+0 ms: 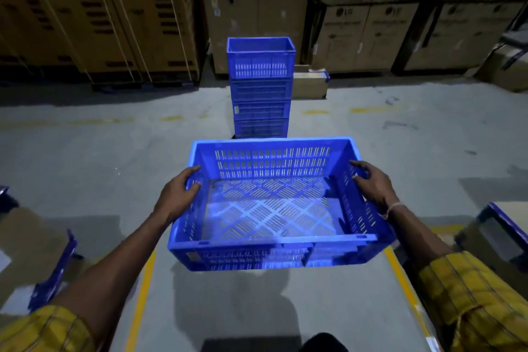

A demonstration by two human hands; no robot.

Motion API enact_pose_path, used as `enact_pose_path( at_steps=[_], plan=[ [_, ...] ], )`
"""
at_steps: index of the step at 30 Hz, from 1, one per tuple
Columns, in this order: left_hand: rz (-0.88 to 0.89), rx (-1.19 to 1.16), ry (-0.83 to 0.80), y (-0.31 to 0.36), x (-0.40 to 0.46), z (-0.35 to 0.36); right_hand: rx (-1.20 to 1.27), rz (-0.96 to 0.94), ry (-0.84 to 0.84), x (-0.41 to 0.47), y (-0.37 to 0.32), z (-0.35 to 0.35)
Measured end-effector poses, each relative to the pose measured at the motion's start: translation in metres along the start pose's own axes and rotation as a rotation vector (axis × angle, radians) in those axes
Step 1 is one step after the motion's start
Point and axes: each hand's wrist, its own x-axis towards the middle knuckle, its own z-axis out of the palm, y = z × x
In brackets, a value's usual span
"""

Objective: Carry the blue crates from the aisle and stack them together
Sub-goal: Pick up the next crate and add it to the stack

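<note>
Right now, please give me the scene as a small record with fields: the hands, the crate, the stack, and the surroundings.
left hand: grips the left rim of the carried crate
right hand: grips the right rim
carried crate: blue, empty, held above the floor
stack: four blue crates, upright, ahead on the floor
task state: carried crate not yet on the stack
behind stack: cardboard boxes
floor: grey, yellow lines

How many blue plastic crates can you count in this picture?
5: one blue slotted plastic crate held in both hands, four in the stack ahead on the floor. Others may be hidden.
</note>
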Motion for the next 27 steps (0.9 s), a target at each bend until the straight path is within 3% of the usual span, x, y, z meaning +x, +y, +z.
enact_pose_path(
  at_steps=[15, 27],
  plan=[
    [-0.005, 0.008, 0.036, 0.036, 0.391, 0.026, 0.061, -0.038, 0.014, 0.388, -0.074, 0.058],
    [-0.031, -0.005, 0.046, 0.087, 0.672, 0.006, 0.041, -0.032, 0.022, 0.661, -0.181, 0.059]
  ],
)
